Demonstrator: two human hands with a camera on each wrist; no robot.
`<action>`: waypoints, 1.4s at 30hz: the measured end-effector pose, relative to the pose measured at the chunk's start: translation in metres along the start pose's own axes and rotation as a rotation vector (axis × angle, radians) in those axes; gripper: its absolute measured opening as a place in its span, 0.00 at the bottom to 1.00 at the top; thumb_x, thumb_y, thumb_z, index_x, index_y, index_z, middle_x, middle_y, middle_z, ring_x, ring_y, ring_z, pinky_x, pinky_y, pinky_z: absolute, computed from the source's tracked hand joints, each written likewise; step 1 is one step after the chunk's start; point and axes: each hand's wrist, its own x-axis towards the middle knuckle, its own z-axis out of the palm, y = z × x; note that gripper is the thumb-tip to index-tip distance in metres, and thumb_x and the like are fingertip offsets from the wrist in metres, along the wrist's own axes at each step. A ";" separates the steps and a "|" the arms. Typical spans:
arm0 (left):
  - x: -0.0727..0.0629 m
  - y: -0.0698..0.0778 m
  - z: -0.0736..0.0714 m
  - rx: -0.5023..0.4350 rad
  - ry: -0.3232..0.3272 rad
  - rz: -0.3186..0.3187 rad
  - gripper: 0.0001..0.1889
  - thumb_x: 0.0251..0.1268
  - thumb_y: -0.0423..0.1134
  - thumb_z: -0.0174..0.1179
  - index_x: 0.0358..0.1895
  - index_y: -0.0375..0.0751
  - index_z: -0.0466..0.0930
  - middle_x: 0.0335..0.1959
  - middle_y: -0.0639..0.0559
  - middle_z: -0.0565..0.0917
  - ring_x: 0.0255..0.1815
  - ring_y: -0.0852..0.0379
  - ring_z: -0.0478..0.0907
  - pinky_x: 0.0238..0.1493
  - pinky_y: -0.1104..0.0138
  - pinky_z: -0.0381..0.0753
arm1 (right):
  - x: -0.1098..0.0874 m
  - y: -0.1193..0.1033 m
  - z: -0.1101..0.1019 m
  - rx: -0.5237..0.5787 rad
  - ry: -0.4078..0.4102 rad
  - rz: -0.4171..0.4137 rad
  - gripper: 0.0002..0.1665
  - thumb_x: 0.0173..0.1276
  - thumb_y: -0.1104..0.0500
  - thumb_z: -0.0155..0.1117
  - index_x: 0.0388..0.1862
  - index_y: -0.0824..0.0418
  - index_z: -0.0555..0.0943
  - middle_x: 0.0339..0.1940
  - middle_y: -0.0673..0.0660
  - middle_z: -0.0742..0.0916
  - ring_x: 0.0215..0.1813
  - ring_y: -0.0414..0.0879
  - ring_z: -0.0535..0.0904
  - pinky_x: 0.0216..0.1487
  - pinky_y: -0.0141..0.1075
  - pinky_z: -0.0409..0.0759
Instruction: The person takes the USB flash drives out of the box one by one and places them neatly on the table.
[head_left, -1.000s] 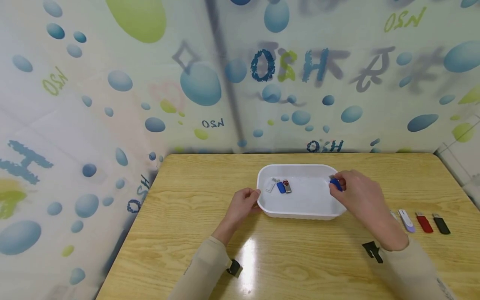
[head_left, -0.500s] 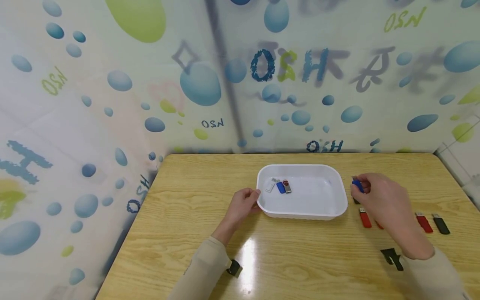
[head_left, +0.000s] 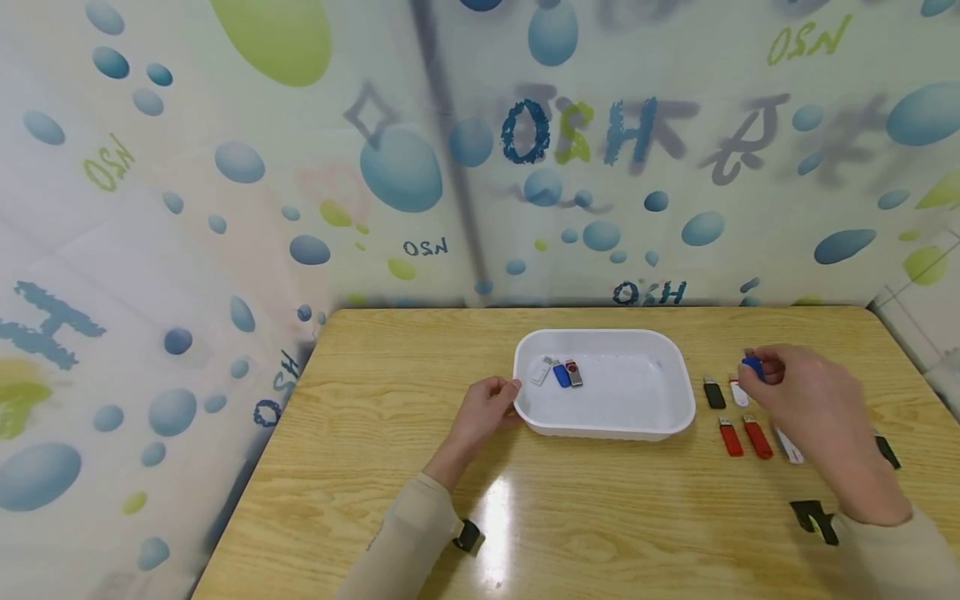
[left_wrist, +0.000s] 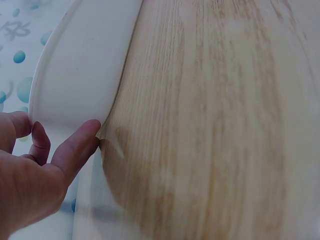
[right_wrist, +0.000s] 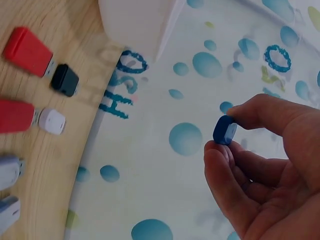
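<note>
My right hand (head_left: 813, 408) pinches a blue USB flash drive (head_left: 752, 367) between thumb and fingers, raised over the right part of the table. In the right wrist view the same blue drive (right_wrist: 224, 131) is seen end-on at the fingertips. At the left end of a white plastic tray (head_left: 607, 432), my left hand (head_left: 480, 412) holds the rim with its thumb, and its fingers lie against the wall, as the left wrist view shows. Inside the tray, on its left, lie a whitish drive (head_left: 539, 372), a blue drive (head_left: 562, 376) and a red-and-silver drive (head_left: 575, 375).
Right of the tray on the wooden table (head_left: 360, 433) are a black drive (head_left: 715, 394), a white drive (head_left: 738, 393), two red drives (head_left: 731, 438), a whitish drive (head_left: 790, 448) and another black drive (head_left: 887, 451). A patterned curtain (head_left: 547, 208) hangs behind.
My right hand has carried the blue flash drive from the tray's right rim rightward over the table, uncovering several drives there. The left hand and tray have stayed put.
</note>
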 end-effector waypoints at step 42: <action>-0.001 0.001 0.000 -0.019 -0.007 0.006 0.19 0.83 0.41 0.53 0.51 0.22 0.76 0.51 0.34 0.81 0.53 0.43 0.84 0.52 0.60 0.89 | 0.030 0.080 0.021 -0.104 -0.341 0.119 0.20 0.74 0.56 0.62 0.46 0.76 0.83 0.34 0.67 0.85 0.29 0.55 0.75 0.26 0.43 0.75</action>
